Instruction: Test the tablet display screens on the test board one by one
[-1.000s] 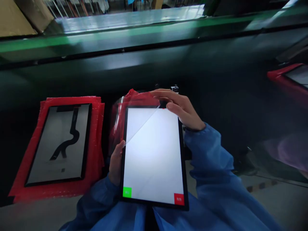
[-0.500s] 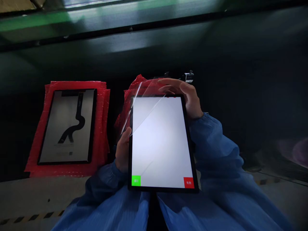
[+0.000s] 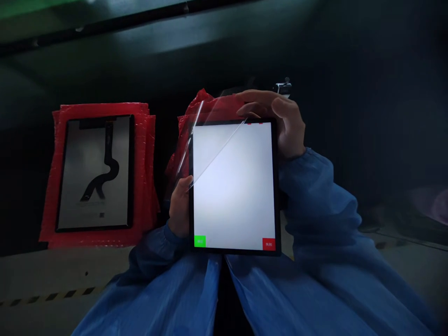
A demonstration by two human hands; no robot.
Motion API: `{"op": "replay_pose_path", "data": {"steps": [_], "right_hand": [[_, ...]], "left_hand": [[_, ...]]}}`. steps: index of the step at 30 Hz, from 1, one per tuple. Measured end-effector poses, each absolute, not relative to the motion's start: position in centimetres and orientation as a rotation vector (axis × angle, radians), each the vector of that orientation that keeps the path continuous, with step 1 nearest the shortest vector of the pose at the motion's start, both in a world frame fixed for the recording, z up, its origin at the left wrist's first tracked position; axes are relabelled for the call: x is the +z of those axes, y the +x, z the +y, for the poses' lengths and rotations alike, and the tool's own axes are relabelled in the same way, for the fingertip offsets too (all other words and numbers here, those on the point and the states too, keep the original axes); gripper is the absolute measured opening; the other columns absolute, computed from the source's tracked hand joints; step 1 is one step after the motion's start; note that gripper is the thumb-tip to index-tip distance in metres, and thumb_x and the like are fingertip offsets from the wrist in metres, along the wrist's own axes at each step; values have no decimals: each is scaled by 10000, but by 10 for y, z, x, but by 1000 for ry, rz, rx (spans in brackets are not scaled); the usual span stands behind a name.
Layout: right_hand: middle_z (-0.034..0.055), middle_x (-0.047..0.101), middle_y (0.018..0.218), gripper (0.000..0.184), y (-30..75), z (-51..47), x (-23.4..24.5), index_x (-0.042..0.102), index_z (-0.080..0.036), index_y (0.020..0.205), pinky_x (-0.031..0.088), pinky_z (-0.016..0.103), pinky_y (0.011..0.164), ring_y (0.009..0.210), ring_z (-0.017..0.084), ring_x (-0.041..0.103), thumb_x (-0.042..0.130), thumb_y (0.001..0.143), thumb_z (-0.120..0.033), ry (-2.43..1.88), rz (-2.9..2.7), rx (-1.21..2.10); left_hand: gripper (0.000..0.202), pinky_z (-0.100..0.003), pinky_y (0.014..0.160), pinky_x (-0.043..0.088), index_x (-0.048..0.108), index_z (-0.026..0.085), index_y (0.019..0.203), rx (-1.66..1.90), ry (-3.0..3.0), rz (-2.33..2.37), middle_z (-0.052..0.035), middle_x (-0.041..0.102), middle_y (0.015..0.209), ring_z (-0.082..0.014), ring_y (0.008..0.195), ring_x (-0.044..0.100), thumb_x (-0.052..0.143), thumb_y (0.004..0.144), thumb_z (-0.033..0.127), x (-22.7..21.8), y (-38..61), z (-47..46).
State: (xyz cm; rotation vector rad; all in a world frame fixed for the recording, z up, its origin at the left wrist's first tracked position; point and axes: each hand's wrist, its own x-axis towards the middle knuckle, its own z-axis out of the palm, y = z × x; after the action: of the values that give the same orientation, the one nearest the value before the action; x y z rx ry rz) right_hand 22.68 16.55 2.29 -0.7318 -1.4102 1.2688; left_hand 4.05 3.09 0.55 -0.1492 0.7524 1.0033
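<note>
A tablet point(image 3: 234, 186) with a glowing white screen is held up in front of my body, a green box at its lower left and a red one at its lower right. My left hand point(image 3: 180, 205) is closed round its left edge, thumb on the bezel. At the upper right corner, my right hand point(image 3: 287, 116) curls round the tablet, its fingers reaching along the top edge. Clear film point(image 3: 191, 133) stands out past the upper left corner, and a diagonal line of it crosses the screen. Whether the right fingers also pinch this film, I cannot tell.
Left of the tablet, a second device point(image 3: 96, 172) with a dim picture lies on stacked red bubble-wrap bags point(image 3: 143, 196). More red wrap point(image 3: 203, 100) lies behind the held tablet. A small metal fitting point(image 3: 283, 87) shows beyond my right hand.
The tablet and both hands sit slightly higher in view, and the tablet looks straighter. The surroundings have shifted up with my head. Both hands keep their places on the tablet.
</note>
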Motion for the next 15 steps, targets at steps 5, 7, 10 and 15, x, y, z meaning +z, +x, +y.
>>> {"op": "replay_pose_path", "data": {"steps": [5, 7, 10, 15], "right_hand": [[57, 679, 1201, 390, 231, 166, 25, 661, -186, 1088, 450, 313, 992, 1077, 189, 614, 428, 878, -419, -793, -1545, 1276], [53, 661, 1248, 400, 233, 167, 26, 656, -184, 1128, 461, 318, 988, 1040, 181, 624, 435, 887, -415, -755, -1557, 1284], [53, 670, 1233, 384, 234, 169, 25, 670, -193, 1113, 478, 329, 949, 1004, 189, 635, 452, 873, -399, -715, -1551, 1284], [63, 681, 1178, 407, 233, 170, 19, 686, -192, 998, 477, 332, 803, 911, 199, 630, 419, 816, -439, -766, -1495, 1253]], "left_hand": [[331, -421, 768, 564, 681, 169, 957, 1017, -185, 805, -75, 737, 892, -347, 943, 695, 563, 733, 382, 7, 40, 34], [267, -415, 750, 567, 679, 175, 880, 1024, -182, 834, -69, 732, 848, -344, 919, 698, 579, 715, 360, 6, 40, 34], [156, -373, 677, 566, 652, 185, 722, 1095, -136, 915, -43, 698, 691, -309, 800, 705, 617, 711, 336, 0, 39, 32], [141, -260, 545, 509, 608, 210, 633, 1163, -59, 953, 38, 636, 575, -167, 560, 637, 627, 769, 239, -18, 27, 23]]}}
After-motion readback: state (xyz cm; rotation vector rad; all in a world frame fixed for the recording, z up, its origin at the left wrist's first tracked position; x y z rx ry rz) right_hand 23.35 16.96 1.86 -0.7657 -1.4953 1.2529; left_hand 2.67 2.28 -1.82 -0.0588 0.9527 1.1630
